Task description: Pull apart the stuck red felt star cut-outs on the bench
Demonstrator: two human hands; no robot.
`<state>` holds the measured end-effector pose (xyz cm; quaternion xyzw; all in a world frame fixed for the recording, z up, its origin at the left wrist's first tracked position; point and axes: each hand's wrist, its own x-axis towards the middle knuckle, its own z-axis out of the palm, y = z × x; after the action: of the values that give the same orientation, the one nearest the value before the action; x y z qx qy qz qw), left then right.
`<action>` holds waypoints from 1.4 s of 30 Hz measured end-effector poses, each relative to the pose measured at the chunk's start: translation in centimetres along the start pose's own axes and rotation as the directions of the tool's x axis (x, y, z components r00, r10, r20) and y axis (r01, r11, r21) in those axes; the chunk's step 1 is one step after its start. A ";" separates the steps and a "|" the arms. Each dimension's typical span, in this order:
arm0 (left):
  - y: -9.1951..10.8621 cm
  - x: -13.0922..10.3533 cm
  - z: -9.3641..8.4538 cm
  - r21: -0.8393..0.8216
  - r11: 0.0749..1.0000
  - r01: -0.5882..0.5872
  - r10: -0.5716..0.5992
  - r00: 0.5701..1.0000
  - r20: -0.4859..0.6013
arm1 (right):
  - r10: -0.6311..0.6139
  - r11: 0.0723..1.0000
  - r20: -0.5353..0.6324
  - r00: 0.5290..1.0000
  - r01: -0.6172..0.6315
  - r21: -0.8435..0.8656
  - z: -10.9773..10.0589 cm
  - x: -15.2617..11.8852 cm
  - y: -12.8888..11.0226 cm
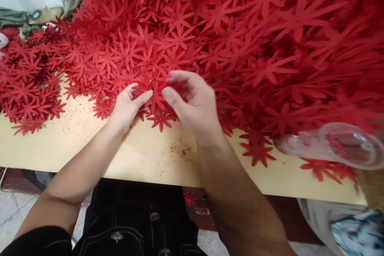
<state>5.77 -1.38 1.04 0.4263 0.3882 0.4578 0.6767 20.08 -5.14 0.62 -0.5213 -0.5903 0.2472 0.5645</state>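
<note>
My left hand [127, 106] is closed in a pinch, thumb against fingers, on a red flower-shaped cutout [156, 95] with long narrow petals. Just right of that cutout is my right hand [195, 104], its fingers curled and its thumb apart from them. Red petals show behind the gap; whether the fingertips touch one is hard to make out. Under and beyond both hands spreads a large heap of similar red cutouts [180, 40]. One loose cutout [161, 120] lies on the tabletop just below the hands.
The pale tabletop [144, 156] carries red crumbs near its front. A smaller pile of red cutouts [27, 92] sits at the left. A clear plastic cup [315, 144] lies on its side at the right. Dark green cloth [13, 17] is at the back left.
</note>
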 end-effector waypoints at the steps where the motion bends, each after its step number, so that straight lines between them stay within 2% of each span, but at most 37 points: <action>1: 0.0 0.0 0.0 -0.001 1.000 -0.005 0.005 1.000 0.017 | 0.050 0.997 0.045 0.998 -0.053 0.059 0.5 -0.1 -0.1; 3: 0.0 -0.1 0.0 -0.001 1.000 -0.024 0.024 0.998 0.056 | 0.128 0.980 0.081 0.988 -0.139 0.142 1.1 -0.2 -0.1; 5: 0.1 -0.1 0.0 0.001 1.000 -0.022 0.022 0.997 0.070 | 0.146 0.972 0.086 0.986 -0.159 0.175 1.3 -0.1 -0.2; 10: 0.6 -0.2 -0.1 -0.032 0.997 0.071 -0.072 0.997 -0.008 | 0.149 0.986 -0.078 0.986 -0.141 0.092 0.4 0.5 -0.5; 12: 0.8 -0.2 -0.1 -0.036 0.996 0.076 -0.077 0.997 -0.013 | 0.160 0.986 -0.095 0.983 -0.155 0.056 0.1 0.6 -0.6; 18: 0.7 -0.6 0.4 0.031 0.998 0.058 -0.059 0.997 0.053 | 0.138 0.990 -0.051 0.989 -0.137 0.035 0.4 0.5 -1.0; 23: 0.3 -0.4 0.2 0.064 0.998 0.015 -0.019 0.998 0.055 | 0.110 0.994 0.059 0.992 -0.109 -0.026 0.6 0.1 -1.0; 25: 0.3 -0.2 0.0 0.053 0.999 0.003 -0.004 1.000 0.020 | 0.085 0.995 -0.009 0.996 -0.085 -0.045 0.3 0.3 -0.6; 27: 0.4 -0.2 -0.1 0.037 0.999 0.012 -0.011 1.000 -0.023 | 0.025 0.994 -0.168 0.985 -0.042 -0.098 -0.5 0.6 0.0; 30: 0.7 -0.3 0.0 0.037 0.999 0.031 -0.029 0.998 -0.052 | -0.131 0.962 -0.378 0.917 0.025 -0.273 -1.8 1.1 0.8; 32: 0.7 -0.4 0.2 0.050 0.998 0.037 -0.035 0.999 -0.038 | -0.230 0.915 -0.420 0.878 0.048 -0.401 -2.2 1.1 0.7; 34: 0.5 -0.4 0.2 0.058 0.997 0.047 -0.045 0.999 -0.023 | -0.281 0.887 -0.381 0.881 0.087 -0.454 -1.9 0.8 0.2; 37: 0.3 -0.4 0.2 0.069 0.996 0.061 -0.058 0.998 -0.037 | -0.217 0.938 -0.189 0.958 0.150 -0.313 -0.3 0.0 -0.8; 40: 0.1 -0.5 0.2 0.054 0.998 0.029 -0.028 0.999 -0.023 | -0.094 0.984 0.006 0.996 0.094 -0.153 1.6 -0.7 -1.1; 42: 0.1 -0.6 0.3 0.040 0.999 -0.003 0.002 1.000 0.020 | -0.020 0.994 0.048 0.999 0.025 -0.110 2.3 -0.9 -0.8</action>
<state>5.86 -1.99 1.27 0.4447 0.3899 0.4466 0.6714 17.52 -5.53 0.39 -0.5391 -0.6221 0.2200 0.5235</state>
